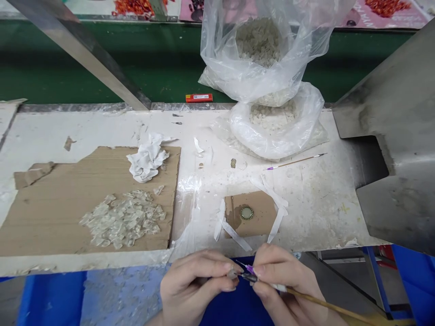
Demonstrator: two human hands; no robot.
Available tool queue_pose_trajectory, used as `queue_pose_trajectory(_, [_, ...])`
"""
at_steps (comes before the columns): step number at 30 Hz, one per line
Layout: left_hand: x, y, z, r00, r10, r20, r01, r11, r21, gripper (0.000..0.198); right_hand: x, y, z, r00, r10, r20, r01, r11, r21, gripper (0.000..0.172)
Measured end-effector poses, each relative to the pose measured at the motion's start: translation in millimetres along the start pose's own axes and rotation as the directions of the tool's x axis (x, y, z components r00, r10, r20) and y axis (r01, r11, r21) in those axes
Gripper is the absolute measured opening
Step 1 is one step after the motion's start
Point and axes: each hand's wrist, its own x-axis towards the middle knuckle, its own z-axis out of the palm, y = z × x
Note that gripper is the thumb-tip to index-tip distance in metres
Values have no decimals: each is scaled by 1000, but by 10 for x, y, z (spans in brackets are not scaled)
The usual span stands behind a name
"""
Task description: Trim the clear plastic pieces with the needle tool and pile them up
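At the bottom centre of the frame the left hand (195, 285) pinches a small piece (234, 273) between thumb and forefinger, the other fingers curled under; the piece is tiny, greyish and mostly hidden by the fingertips. The right hand (280, 283) holds a thin stick (306, 295) like a pen, thumb and first fingers pressed together near its purple tip, which points at the piece; whether it touches I cannot tell. The piece looks very light and probably smooth, so it would slip easily; a firm pinch by its edges seems best. The stick looks stiff yet slender, best gripped close to the tip. Both hands hover just below the table edge (102, 260). Above them lies a small cardboard square (261, 222) with a round cap (246, 213) on it. At middle left a pile of clear pieces (124, 219) sits on a cardboard sheet (61, 213), a crumpled tissue (147, 158) above. Plastic bags (272, 122) fill the upper centre, a second stick (295, 161) beside them, and a metal chute (397, 136) crowds the right; open room lies between square and chute
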Motion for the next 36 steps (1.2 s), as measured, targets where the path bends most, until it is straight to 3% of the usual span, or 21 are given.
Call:
queue_pose_trajectory(7, [-67, -14, -65, 980, 179, 85, -198, 897, 396, 17, -17, 0, 2, 1000, 0, -17, 0, 999, -47, 33])
queue_pose_trajectory(13, [-46, -29, -70, 956, 265, 124, -292, 842, 453, 13, 3, 33, 71, 994, 53, -93, -54, 999, -9, 18])
queue_pose_trajectory(19, [-37, -42, -72, 959, 261, 112, -283, 834, 474, 17, 14, 76, 109, 978, 147, -148, -133, 986, 102, 10])
queue_pose_trajectory(23, [-40, -44, -32, 987, 147, 70, -163, 887, 433, 9, -7, 120, 114, 974, 156, -163, -144, 986, 85, 8])
queue_pose_trajectory(27, [-76, -109, -2, 992, 125, -31, -98, 887, 451, 14, -27, 184, 139, 965, 165, -205, -165, 986, 18, 11])
queue_pose_trajectory(30, [-124, -177, -33, 982, 114, -153, -33, 892, 451, 24, -27, 237, 121, 945, 123, -302, -159, 983, -97, 15])
queue_pose_trajectory(32, [-142, -200, -62, 978, 7, -206, 64, 940, 334, 20, -20, 302, 91, 937, 89, -338, -158, 971, -182, 13])
queue_pose_trajectory(34, [-131, -198, -72, 951, -259, -167, 262, 965, -7, 5, -11, 404, 67, 950, 57, -307, -139, 958, -252, 9])
queue_pose_trajectory(36, [-89, -179, -54, 876, -481, -30, 443, 828, -344, 16, -5, 531, 61, 967, 17, -254, -103, 939, -328, 11])
